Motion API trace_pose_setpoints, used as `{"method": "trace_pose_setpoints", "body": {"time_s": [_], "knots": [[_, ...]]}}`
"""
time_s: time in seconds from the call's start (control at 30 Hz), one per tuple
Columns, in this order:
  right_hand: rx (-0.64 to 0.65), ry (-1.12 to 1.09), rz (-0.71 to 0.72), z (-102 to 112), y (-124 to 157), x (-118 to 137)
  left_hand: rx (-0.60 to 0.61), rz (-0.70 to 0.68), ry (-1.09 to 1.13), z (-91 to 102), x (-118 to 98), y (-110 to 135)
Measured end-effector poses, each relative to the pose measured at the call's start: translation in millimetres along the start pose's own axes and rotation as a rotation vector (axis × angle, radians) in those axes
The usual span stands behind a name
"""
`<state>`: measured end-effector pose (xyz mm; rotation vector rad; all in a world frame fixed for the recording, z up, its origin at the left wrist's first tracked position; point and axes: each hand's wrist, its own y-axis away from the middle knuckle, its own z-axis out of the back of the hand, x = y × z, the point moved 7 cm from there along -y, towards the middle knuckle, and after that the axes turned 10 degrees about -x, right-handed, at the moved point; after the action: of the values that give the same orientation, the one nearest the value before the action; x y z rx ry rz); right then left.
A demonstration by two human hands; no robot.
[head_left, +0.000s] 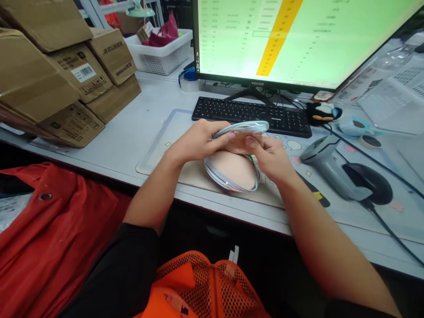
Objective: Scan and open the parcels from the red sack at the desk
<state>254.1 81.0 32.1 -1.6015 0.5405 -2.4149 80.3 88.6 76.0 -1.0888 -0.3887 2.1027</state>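
Both my hands grip a clear plastic package [233,170] with round, flat beige pieces inside and pale bluish, shiny edges. One round part hangs down over the desk mat, while another part [253,127] is folded up above my fingers. My left hand [202,139] pinches the package from the left, thumb on top. On the other side, my right hand [268,154] holds it with the thumb pressed against the beige surface. The fingers behind the package are partly hidden, and what exactly the pieces are cannot be made out.
Behind the hands lie a black keyboard [245,112] and a monitor [298,39]. To the right are a grey barcode scanner [331,165] and a penguin toy [323,112]. Cardboard boxes [66,75] are stacked left, near a white basket [159,55] and a tape roll [191,84].
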Motion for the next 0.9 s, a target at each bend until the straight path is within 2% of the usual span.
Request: {"method": "trace_pose_setpoints", "body": {"time_s": [0.1, 0.23, 0.3, 0.63, 0.8, 0.9], "knots": [[0.114, -0.014, 0.024, 0.9, -1.2, 5.7, -0.042, 0.018, 0.023, 1.6, 10.6, -3.3], [0.297, 0.021, 0.026, -3.2, 0.5, 7.7, -0.016, 0.037, 0.141, 0.2, 23.1, -7.0], [0.337, 0.011, 0.025, -4.3, 1.1, 6.8, -0.021, 0.055, 0.164, 0.7, 27.3, -8.1], [0.347, 0.006, 0.005, -3.6, 2.8, 1.6, -0.033, 0.057, 0.165, 0.9, 26.5, -7.9], [0.308, 0.065, 0.099, -2.9, 4.2, 7.3, -0.060, 0.071, 0.199, 1.5, 28.5, -8.3], [0.343, 0.124, 0.186, -7.1, 10.7, 15.9, -0.148, 0.133, 0.279, 3.3, 34.0, -9.1]]}}
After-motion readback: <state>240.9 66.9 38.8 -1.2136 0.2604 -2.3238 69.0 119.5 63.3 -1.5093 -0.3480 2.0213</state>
